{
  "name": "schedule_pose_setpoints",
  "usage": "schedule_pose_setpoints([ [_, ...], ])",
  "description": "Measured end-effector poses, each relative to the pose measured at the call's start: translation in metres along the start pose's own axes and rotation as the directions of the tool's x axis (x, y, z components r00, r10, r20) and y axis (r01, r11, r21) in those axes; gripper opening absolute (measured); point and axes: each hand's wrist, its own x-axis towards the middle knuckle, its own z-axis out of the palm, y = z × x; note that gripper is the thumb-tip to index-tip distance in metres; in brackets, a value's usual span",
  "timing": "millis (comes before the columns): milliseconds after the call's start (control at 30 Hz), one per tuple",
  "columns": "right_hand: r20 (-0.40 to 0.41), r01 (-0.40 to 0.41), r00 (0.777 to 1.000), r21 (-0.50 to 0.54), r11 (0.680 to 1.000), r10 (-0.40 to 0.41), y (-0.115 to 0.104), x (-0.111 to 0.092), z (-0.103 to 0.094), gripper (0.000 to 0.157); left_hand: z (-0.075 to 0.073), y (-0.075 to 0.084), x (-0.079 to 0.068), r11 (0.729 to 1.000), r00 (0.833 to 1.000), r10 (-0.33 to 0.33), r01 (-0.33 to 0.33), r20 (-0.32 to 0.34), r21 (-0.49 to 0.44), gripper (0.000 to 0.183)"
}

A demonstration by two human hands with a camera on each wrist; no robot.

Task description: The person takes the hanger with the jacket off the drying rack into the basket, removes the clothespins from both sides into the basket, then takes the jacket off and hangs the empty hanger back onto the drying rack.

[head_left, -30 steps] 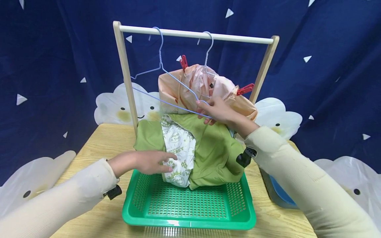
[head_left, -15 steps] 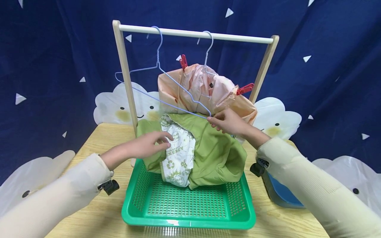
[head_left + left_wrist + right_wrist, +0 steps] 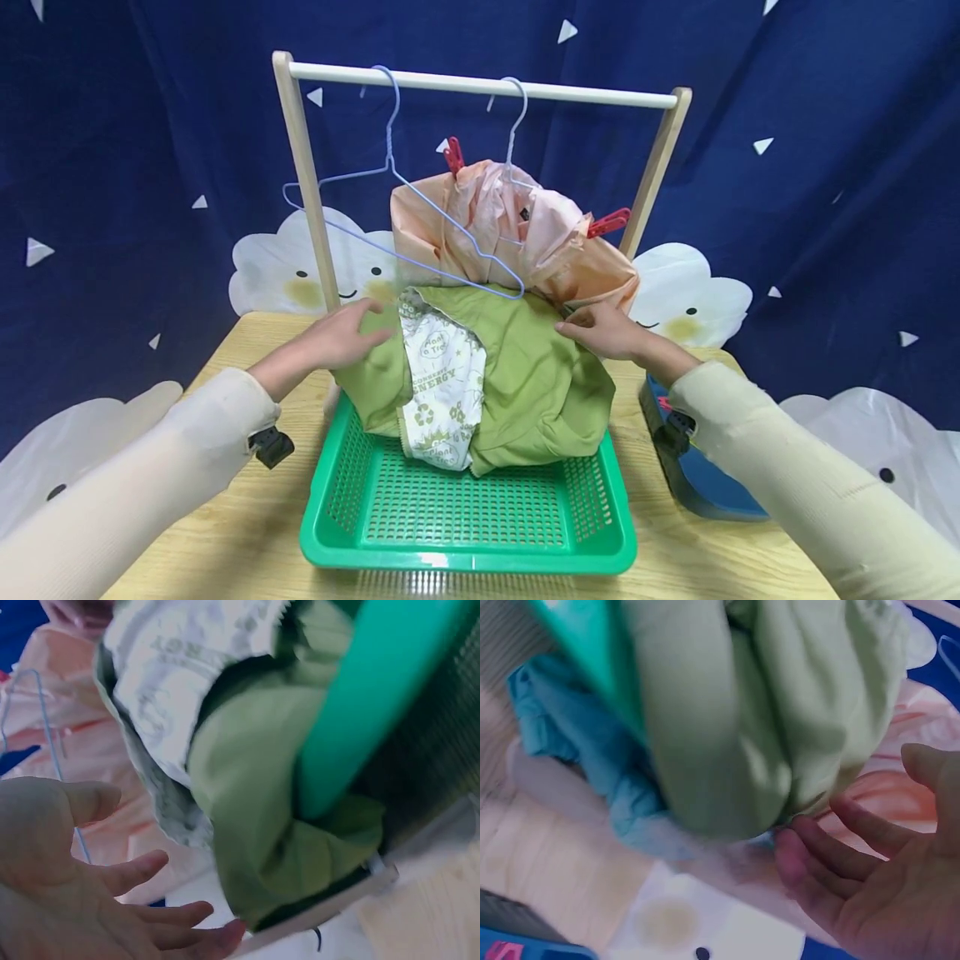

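Note:
A green garment [image 3: 525, 375] with a white printed lining [image 3: 442, 392] lies bunched over the back of a green basket [image 3: 468, 560]. My left hand [image 3: 348, 333] is at its left side; in the left wrist view the left hand [image 3: 97, 877] has its fingers spread and holds nothing. On the other side, my right hand [image 3: 603, 329] is at the garment's upper right edge. Relaxed, nearly straight fingers of the right hand [image 3: 885, 862] touch the cloth in the right wrist view. Just above the garment, a blue wire hanger [image 3: 431, 200] hangs from the rack with nothing on it.
The rack's white rail [image 3: 585, 92] spans the back. A peach garment [image 3: 420, 225] hangs there on a second hanger [image 3: 513, 125], with red clothespins [image 3: 609, 222] on it. A blue tray [image 3: 712, 487] stands right. Turquoise cloth [image 3: 592, 727] lies beside the basket's rim.
My right hand has let go of the blue hanger and moved right and down to the green garment. The hanger has swung left. My left hand has risen up and left along the garment.

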Motion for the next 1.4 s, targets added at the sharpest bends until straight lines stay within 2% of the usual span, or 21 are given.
schedule_pose_setpoints([
  [100,0.017,-0.032,0.999,-0.019,0.999,0.032,0.008,0.0,0.003,0.043,0.0,-0.009,0.004,0.999,0.998,-0.049,0.048,0.037,0.012,0.062],
  [167,0.038,-0.054,0.998,-0.026,0.998,0.055,0.013,0.001,0.005,0.045,0.002,-0.014,0.009,0.998,0.997,-0.056,0.056,0.049,0.001,0.064],
  [267,0.084,-0.098,0.992,-0.011,0.995,0.098,0.017,0.002,0.008,0.051,0.005,-0.019,0.016,0.999,0.998,-0.037,0.039,0.053,-0.036,0.067],
  [367,0.11,-0.127,0.986,0.005,0.992,0.126,0.022,0.003,0.012,0.058,0.01,-0.017,0.024,0.997,0.999,-0.012,0.016,0.049,-0.074,0.07],
  [500,0.096,-0.102,0.99,-0.011,0.995,0.103,0.025,0.007,0.018,0.06,0.018,-0.009,0.032,0.994,0.997,-0.016,0.024,0.074,-0.107,0.077],
  [667,0.064,-0.078,0.995,-0.025,0.997,0.08,0.024,0.012,0.024,0.064,0.026,0.001,0.04,0.991,0.99,-0.01,0.029,0.14,-0.132,0.089],
  [733,0.039,-0.055,0.998,-0.018,0.998,0.055,0.024,0.014,0.026,0.059,0.029,0.004,0.042,0.993,0.989,-0.004,0.022,0.151,-0.12,0.089],
  [800,0.003,-0.017,1.0,-0.003,1.0,0.017,0.027,0.015,0.029,0.048,0.032,0.005,0.044,0.994,0.99,0.007,0.009,0.143,-0.106,0.081],
  [933,-0.075,0.041,0.996,0.008,0.999,-0.04,0.032,0.017,0.034,0.025,0.036,0.006,0.051,0.999,0.995,0.02,-0.016,0.098,-0.041,0.05],
  [1067,-0.162,0.062,0.985,0.002,0.998,-0.061,0.03,0.019,0.033,0.02,0.039,0.007,0.058,0.999,0.999,0.035,-0.035,0.016,-0.015,0.025],
  [1233,-0.264,0.082,0.962,0.046,0.996,-0.067,0.023,0.021,0.028,0.014,0.035,0.007,0.059,0.995,0.991,0.051,-0.061,-0.123,-0.073,0.021],
  [1400,-0.345,0.035,0.939,0.07,0.997,-0.009,0.012,0.019,0.021,0.014,0.024,0.009,0.054,0.987,0.97,-0.003,-0.037,-0.244,-0.158,0.024],
])
